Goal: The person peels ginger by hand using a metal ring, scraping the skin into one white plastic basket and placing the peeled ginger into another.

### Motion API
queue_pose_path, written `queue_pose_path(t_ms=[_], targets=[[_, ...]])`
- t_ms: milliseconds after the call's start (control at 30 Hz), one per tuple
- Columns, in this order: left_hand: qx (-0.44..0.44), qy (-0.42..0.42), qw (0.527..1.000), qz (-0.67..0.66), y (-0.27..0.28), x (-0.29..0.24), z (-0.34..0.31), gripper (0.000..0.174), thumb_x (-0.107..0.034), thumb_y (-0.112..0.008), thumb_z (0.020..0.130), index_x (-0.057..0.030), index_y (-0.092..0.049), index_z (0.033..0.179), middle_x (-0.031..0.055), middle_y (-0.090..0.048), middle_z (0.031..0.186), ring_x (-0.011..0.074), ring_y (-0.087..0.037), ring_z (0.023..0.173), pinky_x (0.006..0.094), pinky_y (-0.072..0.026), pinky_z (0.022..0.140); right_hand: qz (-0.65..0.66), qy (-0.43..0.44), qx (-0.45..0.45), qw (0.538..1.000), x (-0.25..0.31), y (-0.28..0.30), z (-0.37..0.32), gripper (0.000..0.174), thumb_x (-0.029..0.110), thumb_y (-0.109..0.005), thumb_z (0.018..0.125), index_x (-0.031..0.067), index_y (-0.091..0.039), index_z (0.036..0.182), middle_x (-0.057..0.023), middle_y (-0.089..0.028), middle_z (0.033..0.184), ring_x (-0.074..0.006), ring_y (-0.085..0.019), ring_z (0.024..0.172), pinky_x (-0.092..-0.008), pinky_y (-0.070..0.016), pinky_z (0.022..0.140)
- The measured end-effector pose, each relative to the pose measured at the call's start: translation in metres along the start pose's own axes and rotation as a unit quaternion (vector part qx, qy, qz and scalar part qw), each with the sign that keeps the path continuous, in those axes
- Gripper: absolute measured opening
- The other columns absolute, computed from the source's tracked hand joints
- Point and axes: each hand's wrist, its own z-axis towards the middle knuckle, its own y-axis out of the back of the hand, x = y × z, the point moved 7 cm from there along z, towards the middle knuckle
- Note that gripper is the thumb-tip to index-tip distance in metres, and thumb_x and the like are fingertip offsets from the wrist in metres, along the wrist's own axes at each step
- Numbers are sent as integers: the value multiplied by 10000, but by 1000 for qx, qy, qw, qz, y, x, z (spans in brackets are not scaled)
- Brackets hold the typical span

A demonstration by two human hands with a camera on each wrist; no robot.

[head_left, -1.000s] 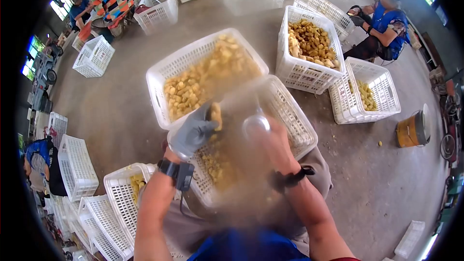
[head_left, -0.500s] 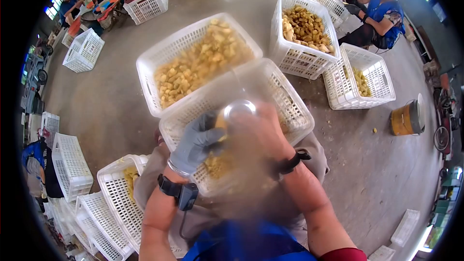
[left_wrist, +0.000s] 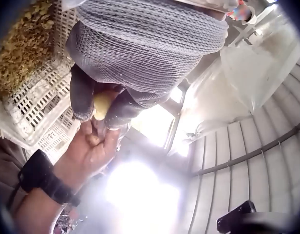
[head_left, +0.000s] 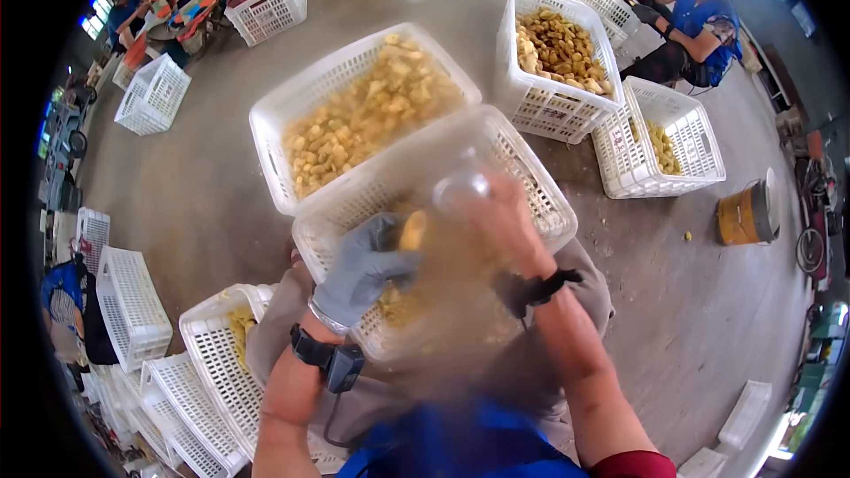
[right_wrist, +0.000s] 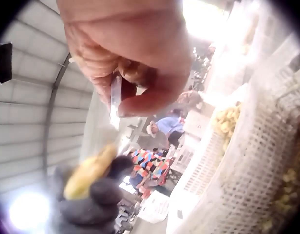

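Observation:
In the head view, my left hand [head_left: 359, 274], in a grey knit glove, grips a yellow elongated tuber [head_left: 413, 231] between thumb and fingers. My bare right hand [head_left: 509, 226] is beside it, curled round a narrow shiny tool [right_wrist: 115, 100]; its handle is hidden in the palm, so I cannot tell its kind. The right wrist view shows the tool pointing toward the tuber. Both hands are over a white slatted crate [head_left: 553, 204] at my lap, with yellow bits [head_left: 394, 305] inside. A haze blurs the middle of the head view.
Beyond the lap crate stands another white crate [head_left: 264, 155] with many yellow tubers. Farther right are a tall crate [head_left: 553, 112] of browner tubers, a smaller crate [head_left: 651, 183] and an orange bucket [head_left: 739, 219]. A seated person [head_left: 708, 31] works there. Several crates [head_left: 133, 310] line the left.
My left hand has drawn back toward my body, still gripping the tuber. The right hand came close to it, then moved away to the right with the tool. The head view has tilted downward.

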Motion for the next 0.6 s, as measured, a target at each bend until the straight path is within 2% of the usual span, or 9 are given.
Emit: queue_pose_path(t_ms=[100, 200, 267, 333, 400, 467, 567, 600], targets=[[-21, 16, 998, 60, 0, 11, 6, 412, -9, -762, 826, 34, -594, 1200, 78, -692, 869, 160, -682, 606, 254, -529, 478, 54, 92, 41, 993, -27, -30, 1, 297, 109, -767, 876, 12, -671, 1140, -49, -672, 940, -163, -641, 862, -299, -515, 704], [-9, 1, 999, 51, -3, -1, -4, 415, -7, -753, 824, 35, -598, 1207, 74, -692, 860, 152, -671, 594, 246, -521, 477, 73, 53, 8, 996, -16, -22, 8, 270, 91, -785, 860, -9, -692, 1093, -58, -681, 947, -169, -642, 839, -309, -507, 685], [-9, 13, 999, 37, -4, -5, -9, 414, -8, -746, 825, 36, -600, 1210, 72, -690, 867, 147, -662, 585, 241, -520, 479, 46, 38, -57, 997, -25, 2, 27, 242, 83, -792, 855, -15, -698, 1055, -72, -688, 959, -176, -644, 826, -319, -512, 696], [-21, 11, 999, 48, 3, -7, -8, 419, -7, -742, 824, 37, -600, 1215, 73, -692, 879, 145, -656, 580, 240, -523, 483, 15, 53, -70, 996, -27, 4, 29, 226, 77, -792, 855, -19, -696, 1036, -86, -694, 957, -187, -647, 821, -331, -517, 708], [-57, -8, 996, 66, 11, 3, 1, 428, -5, -741, 821, 37, -596, 1221, 78, -696, 895, 145, -654, 579, 241, -530, 489, -35, 94, -14, 995, 6, -13, 3, 223, 75, -785, 859, -21, -688, 1035, -99, -700, 943, -202, -650, 824, -344, -521, 719], [-44, -5, 998, 43, 12, 10, 5, 443, -11, -743, 827, 37, -582, 1237, 85, -702, 914, 148, -672, 609, 245, -540, 495, 12, 95, 21, 995, -15, -34, 7, 197, 84, -791, 860, -12, -674, 985, -88, -694, 895, -181, -640, 781, -335, -513, 656], [-28, -14, 998, 61, 12, 3, -1, 447, -15, -736, 837, 33, -575, 1251, 92, -710, 925, 151, -684, 629, 242, -546, 499, -24, 155, -37, 987, -41, -31, 33, 262, 94, -806, 853, -24, -681, 1052, -83, -709, 894, -156, -640, 776, -307, -515, 639], [-22, -20, 997, 69, 10, -3, -8, 443, -17, -729, 843, 32, -573, 1254, 95, -712, 929, 152, -687, 635, 242, -548, 501, -13, 143, -43, 989, -49, -22, 43, 300, 97, -810, 852, -28, -683, 1094, -84, -716, 913, -152, -642, 792, -300, -518, 656]])
